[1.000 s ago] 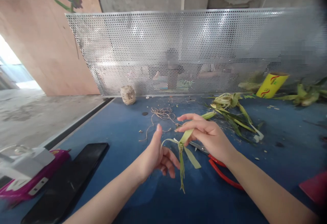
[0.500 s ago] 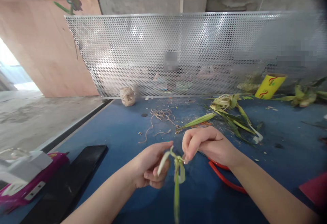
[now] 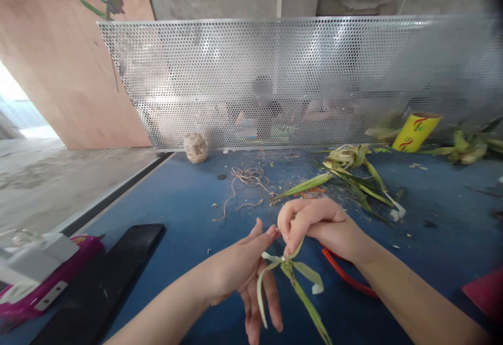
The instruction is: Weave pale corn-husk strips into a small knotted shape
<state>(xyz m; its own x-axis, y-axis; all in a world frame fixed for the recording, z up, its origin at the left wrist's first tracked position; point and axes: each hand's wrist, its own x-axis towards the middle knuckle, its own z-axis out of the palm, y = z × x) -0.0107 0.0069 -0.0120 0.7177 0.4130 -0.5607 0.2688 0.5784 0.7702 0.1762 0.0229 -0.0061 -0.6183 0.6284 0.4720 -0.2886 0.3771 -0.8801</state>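
Observation:
My right hand (image 3: 314, 224) pinches the knotted end of a bundle of pale green husk strips (image 3: 291, 270) between thumb and fingertips. Several strips fan out from the knot, and the longest hangs toward the bottom edge. My left hand (image 3: 251, 271) is open beside it, thumb near my right fingers and the other fingers stretched downward. One curved strip passes in front of those fingers; whether they touch it I cannot tell. Under my right wrist lies a tool's red curved handle (image 3: 346, 277), the rest hidden.
On the blue table lie tangled twine (image 3: 251, 177), a heap of husks (image 3: 348, 159), a yellow tube (image 3: 417, 132) and a ball of twine (image 3: 195, 148). At left are a black phone-like slab (image 3: 106, 277) and a purple power strip (image 3: 58, 277). A perforated metal screen (image 3: 236, 72) stands behind.
My left hand has opened from curled fingers, its fingers now stretching down. The husk bundle has turned, its strips spreading and its long end swinging right. My right hand keeps its pinch.

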